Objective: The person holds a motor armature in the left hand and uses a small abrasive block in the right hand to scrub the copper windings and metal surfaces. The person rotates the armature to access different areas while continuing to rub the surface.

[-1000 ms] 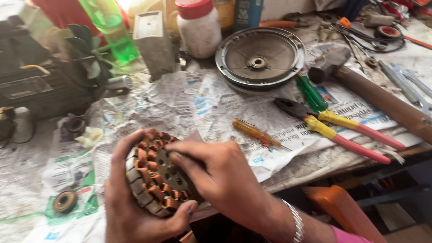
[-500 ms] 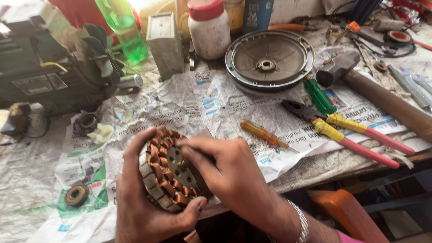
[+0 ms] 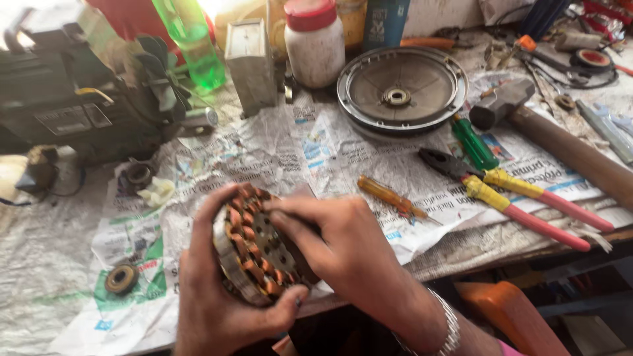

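A round motor stator (image 3: 254, 247) with copper windings is held upright over the near edge of the bench. My left hand (image 3: 214, 310) cups it from below and behind, thumb under its lower rim. My right hand (image 3: 343, 254) lies across its face, fingers pressing into the middle of the windings. A metal bracelet is on my right wrist.
Newspaper (image 3: 264, 158) covers the bench. On it lie an orange screwdriver (image 3: 389, 196), pliers with red and yellow handles (image 3: 514, 198), a green screwdriver (image 3: 475, 145), a hammer (image 3: 547, 132), a round metal motor cover (image 3: 401, 89), a bearing (image 3: 122, 279), a white jar (image 3: 315, 43) and a dark motor (image 3: 86, 105).
The stator and both hands have kept their grip; my right fingers have shifted a little on the windings. The view has drifted, so the bench things sit slightly lower and farther right.
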